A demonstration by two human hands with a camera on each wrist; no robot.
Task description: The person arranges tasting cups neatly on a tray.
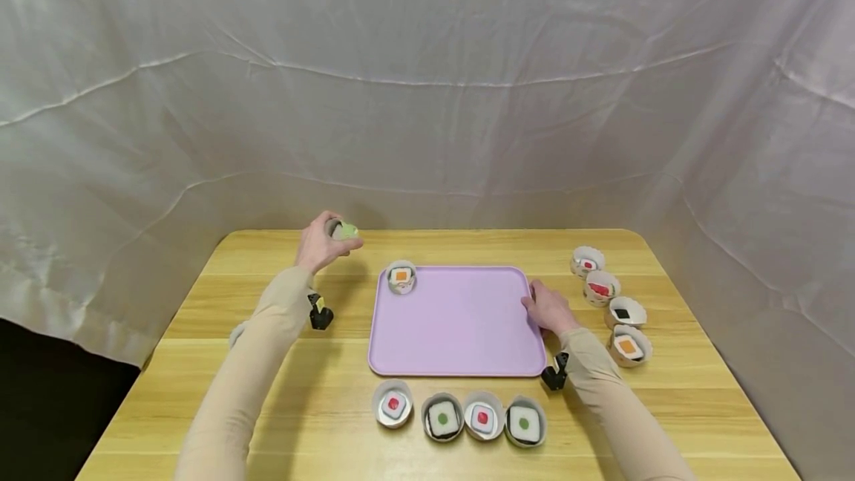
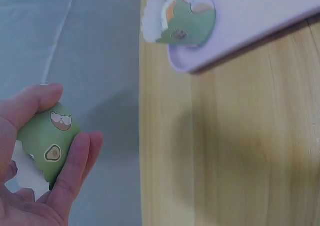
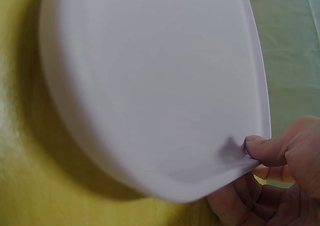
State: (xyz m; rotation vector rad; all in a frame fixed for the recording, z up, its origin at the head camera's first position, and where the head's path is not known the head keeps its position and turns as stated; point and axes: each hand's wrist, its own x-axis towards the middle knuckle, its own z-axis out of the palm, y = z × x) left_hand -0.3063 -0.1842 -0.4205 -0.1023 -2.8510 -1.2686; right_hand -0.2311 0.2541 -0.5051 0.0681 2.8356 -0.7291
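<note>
My left hand point(image 1: 322, 242) holds a green paper cup point(image 2: 52, 136) with an avocado print, above the table's back left part. That cup is tilted, its green base toward the tray in the head view; its contents are hidden. At the right, my right hand point(image 1: 551, 308) grips the rim of a lilac tray point(image 1: 461, 321), thumb on top and fingers curled beneath in the right wrist view. One paper cup point(image 1: 402, 289) with a white, orange-centred sushi-like piece point(image 1: 401, 275) stands in the tray's back left corner.
Several paper cups with sushi-like pieces, including one cup point(image 1: 611, 354), line the table's right side. Others, such as a cup point(image 1: 379, 413), form a row before the tray. A pale object point(image 1: 237, 333) is partly behind the left forearm. Grey cloth point(image 1: 427, 132) hangs behind the table.
</note>
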